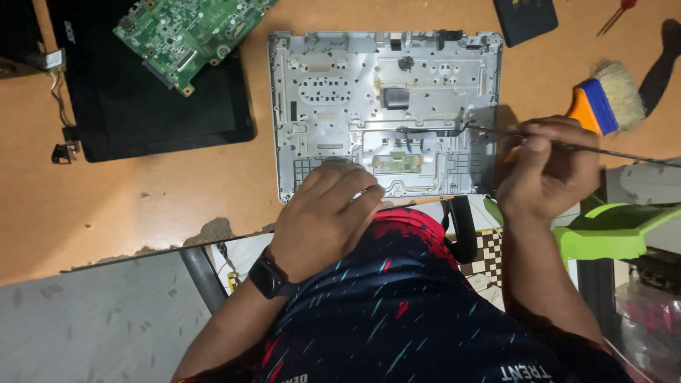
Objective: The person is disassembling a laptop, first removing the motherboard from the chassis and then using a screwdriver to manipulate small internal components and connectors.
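A silver laptop palmrest shell (pixel 326 78) lies upside down on the wooden table, its metal inner side up. My left hand (pixel 326 213) rests fingers curled on the shell's near edge, a black watch on its wrist. My right hand (pixel 546 170) grips a thin metal rod-like tool (pixel 603 150) whose tip reaches the shell's right middle, near a black cable. A small green touchpad board (pixel 397 163) sits between the two hands.
A green motherboard (pixel 188 32) lies on a black laptop panel (pixel 156 106) at the back left. A paintbrush with an orange and blue handle (pixel 603 103) is at the right. A black case (pixel 525 20) and a red-handled tool (pixel 617 14) lie at the back right. A green chair part (pixel 610 227) is below.
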